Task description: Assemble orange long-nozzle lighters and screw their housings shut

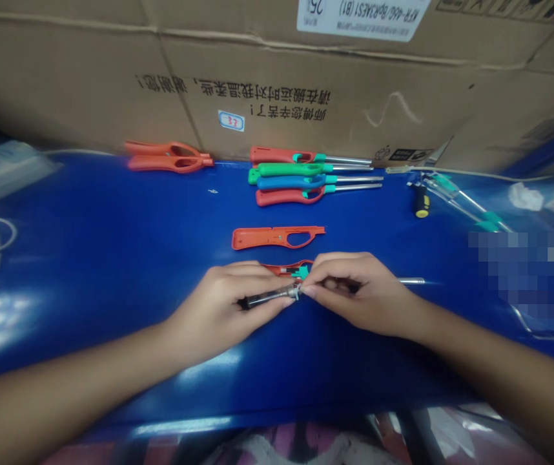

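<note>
My left grip (231,297) is clamped on the dark tube (268,297), probably steadying it; my right grip (302,289) pinches the pale fitting (297,292) at its end, over the bench (122,258). Orange shell (259,239) lies inside-up beyond, likely keeping its cavity visible. Four lighters (289,183) sit side by side near the carton (97,97), seemingly leaving me elbow room.

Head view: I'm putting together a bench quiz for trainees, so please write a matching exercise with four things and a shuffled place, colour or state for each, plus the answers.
1. Dark tube
2. Screwdriver
3. Blue lighter
4. Cardboard box

A. Black and yellow handle
B. Printed with upside-down characters
C. Held in the left hand
D. Lying between a green lighter and a red one

Pairs: 1-C, 2-A, 3-D, 4-B
</note>
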### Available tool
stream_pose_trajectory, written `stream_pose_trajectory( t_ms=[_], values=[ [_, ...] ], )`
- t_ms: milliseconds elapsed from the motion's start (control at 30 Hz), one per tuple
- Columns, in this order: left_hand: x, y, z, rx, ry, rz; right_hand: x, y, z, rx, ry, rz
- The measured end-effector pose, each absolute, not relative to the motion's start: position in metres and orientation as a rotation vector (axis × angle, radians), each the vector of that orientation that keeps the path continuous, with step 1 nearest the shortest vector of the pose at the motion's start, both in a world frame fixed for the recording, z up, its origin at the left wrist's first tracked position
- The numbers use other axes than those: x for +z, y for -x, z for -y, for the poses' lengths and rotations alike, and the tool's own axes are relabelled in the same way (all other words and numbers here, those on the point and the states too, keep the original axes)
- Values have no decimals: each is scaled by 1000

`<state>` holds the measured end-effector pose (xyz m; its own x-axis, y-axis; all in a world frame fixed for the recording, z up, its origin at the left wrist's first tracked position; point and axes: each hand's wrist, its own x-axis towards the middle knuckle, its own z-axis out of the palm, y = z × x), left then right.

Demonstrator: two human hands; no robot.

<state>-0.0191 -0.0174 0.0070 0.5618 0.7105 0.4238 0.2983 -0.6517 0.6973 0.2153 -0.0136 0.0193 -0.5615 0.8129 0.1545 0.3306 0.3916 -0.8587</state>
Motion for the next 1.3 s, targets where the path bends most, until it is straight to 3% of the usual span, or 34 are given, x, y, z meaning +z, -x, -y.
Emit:
stream_pose_trajectory(
  t_ms=[1300],
  values=[
    [6, 23, 15, 952, -2194, -900, 22, -212, 14, 1305, 1295, 1782]
  ],
)
